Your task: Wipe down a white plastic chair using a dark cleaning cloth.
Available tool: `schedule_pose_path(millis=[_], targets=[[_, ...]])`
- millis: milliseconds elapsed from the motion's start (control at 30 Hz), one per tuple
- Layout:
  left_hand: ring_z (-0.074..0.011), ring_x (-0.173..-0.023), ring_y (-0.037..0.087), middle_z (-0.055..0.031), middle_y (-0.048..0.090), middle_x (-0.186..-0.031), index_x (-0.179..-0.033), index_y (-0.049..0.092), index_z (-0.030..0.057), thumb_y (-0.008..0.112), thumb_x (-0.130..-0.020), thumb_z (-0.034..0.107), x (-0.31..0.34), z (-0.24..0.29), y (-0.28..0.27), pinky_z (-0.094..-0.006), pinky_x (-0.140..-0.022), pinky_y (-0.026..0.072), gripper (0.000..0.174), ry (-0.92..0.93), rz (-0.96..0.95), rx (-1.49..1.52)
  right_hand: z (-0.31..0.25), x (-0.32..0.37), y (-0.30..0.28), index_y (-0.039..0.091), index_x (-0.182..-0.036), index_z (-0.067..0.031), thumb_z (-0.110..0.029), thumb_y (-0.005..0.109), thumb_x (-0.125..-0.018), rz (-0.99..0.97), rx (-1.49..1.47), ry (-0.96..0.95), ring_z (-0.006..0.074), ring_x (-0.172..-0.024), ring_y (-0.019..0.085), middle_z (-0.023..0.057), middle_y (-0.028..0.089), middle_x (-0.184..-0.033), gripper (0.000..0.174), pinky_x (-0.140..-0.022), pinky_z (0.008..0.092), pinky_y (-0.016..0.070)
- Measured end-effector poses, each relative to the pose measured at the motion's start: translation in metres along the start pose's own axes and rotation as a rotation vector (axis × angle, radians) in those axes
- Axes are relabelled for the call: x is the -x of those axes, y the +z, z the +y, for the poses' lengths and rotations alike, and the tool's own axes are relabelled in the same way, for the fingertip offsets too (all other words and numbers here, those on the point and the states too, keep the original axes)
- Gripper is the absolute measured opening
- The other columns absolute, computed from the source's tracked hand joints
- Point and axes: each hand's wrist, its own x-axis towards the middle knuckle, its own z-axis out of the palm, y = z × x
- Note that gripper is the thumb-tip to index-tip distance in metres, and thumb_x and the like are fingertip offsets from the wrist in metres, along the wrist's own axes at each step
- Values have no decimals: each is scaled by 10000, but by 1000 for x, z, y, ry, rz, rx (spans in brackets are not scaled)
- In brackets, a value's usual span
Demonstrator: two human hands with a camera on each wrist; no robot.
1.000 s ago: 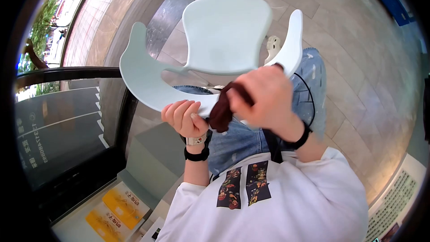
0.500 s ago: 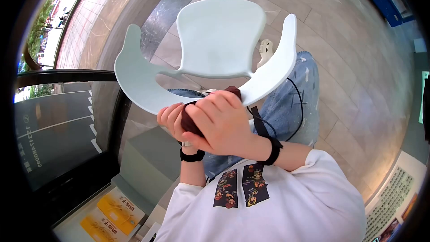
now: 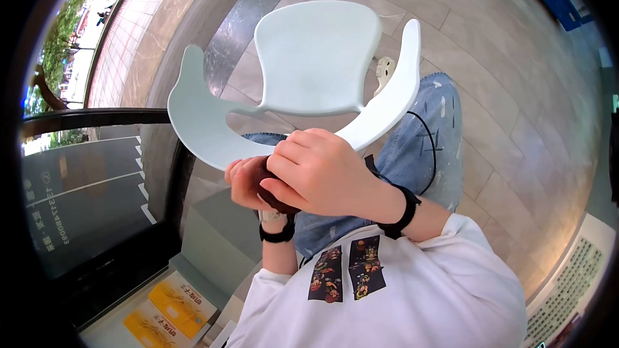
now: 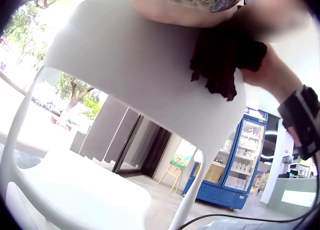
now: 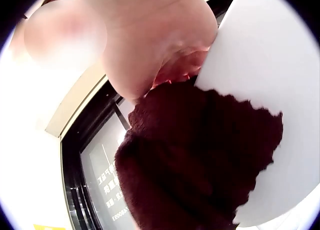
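A pale mint plastic chair (image 3: 319,58) stands before the person, its curved backrest (image 3: 387,119) toward the body. At the near middle of that backrest, the right hand (image 3: 319,174) holds a dark maroon cloth (image 3: 277,203) against the rim. Close beside it on the left, the left hand (image 3: 242,183) grips the same rim with curled fingers, partly behind the cloth. In the right wrist view the cloth (image 5: 195,150) spreads over the backrest with a scalloped edge. The left wrist view shows the cloth (image 4: 220,64) hanging down the backrest's face.
A glass door (image 3: 84,187) with a dark frame is at the left. Yellow printed packs (image 3: 171,309) lie at lower left. A black cable (image 3: 433,154) loops over the jeans. A blue display fridge (image 4: 220,165) stands farther off on the tiled floor.
The right hand has moved left along the backrest with the cloth, coming up beside the left hand. The left hand keeps its place on the rim, and the chair shifts slightly in view.
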Motion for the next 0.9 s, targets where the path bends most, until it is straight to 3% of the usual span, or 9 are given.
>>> schedule_pose_path(millis=[67, 200, 233, 333, 433, 533, 633, 733, 900], targets=[[-242, -842, 530, -131, 617, -972, -1079, 512, -19, 505, -901, 399, -7, 13, -1, -424, -798, 416, 454, -114, 70, 237, 5, -7, -10, 577, -757, -78, -262, 651, -792, -7, 0, -18, 224, -743, 579, 46, 578, -751, 202, -669, 343, 465], [-312, -982, 567, -198, 609, -1051, -1194, 509, -52, 451, -916, 382, -41, 38, -28, -453, -888, 420, 519, -75, -238, 209, 21, -20, -26, 578, -764, -64, -235, 622, -821, -40, 105, 78, 245, -733, 587, 68, 582, -722, 185, -648, 368, 463], [-342, -1040, 570, -216, 608, -1103, -1167, 546, -42, 501, -877, 380, -53, 48, -31, -458, -934, 407, 514, -16, -427, 149, 30, -22, -22, 574, -763, -59, -224, 611, -833, -8, 106, 132, 252, -727, 588, 76, 585, -722, 183, -642, 375, 463], [-295, -988, 592, -130, 646, -1045, -1075, 622, 20, 629, -768, 253, -60, 69, -9, -441, -951, 395, 386, 141, -765, -121, 40, -22, -11, 550, -769, -44, -181, 561, -882, -66, 191, 307, 286, -686, 585, 93, 585, -704, 178, -631, 402, 465], [-261, -855, 606, -80, 662, -898, -997, 638, 37, 578, -828, 197, -33, 77, 6, -427, -972, 383, 240, 71, -523, -230, 34, -21, -11, 538, -781, -45, -175, 548, -895, -177, 247, 376, 288, -668, 579, 96, 570, -661, 173, -618, 392, 465], [-180, -685, 607, -19, 645, -762, -809, 643, 85, 622, -798, 249, -45, 55, 4, -413, -951, 399, 165, 285, -518, -259, 32, -21, -15, 535, -783, -47, -176, 550, -895, -144, 228, 333, 286, -663, 578, 94, 569, -658, 171, -603, 385, 460], [-173, -631, 605, -9, 636, -720, -728, 608, 97, 545, -869, 334, -45, 36, -3, -438, -979, 373, 283, 423, -451, -295, 33, -22, -15, 553, -742, -76, -206, 577, -881, -144, 266, 242, 204, -614, 603, 41, 582, -626, 192, -561, 317, 470], [-182, -632, 599, -19, 617, -700, -712, 585, 90, 407, -940, 382, -45, 12, -18, -453, -990, 355, 410, 432, -432, -317, 33, -21, -16, 534, -784, -46, -202, 577, -879, -203, 146, 289, 287, -657, 578, 96, 567, -649, 187, -600, 388, 459], [-247, -600, 554, -88, 577, -645, -689, 550, 36, 299, -942, 303, -73, -32, -40, -463, -963, 366, 445, 334, -367, -264, 33, -23, -18, 537, -778, -47, -223, 595, -870, -199, 129, 297, 282, -651, 585, 95, 568, -640, 207, -589, 388, 461]])
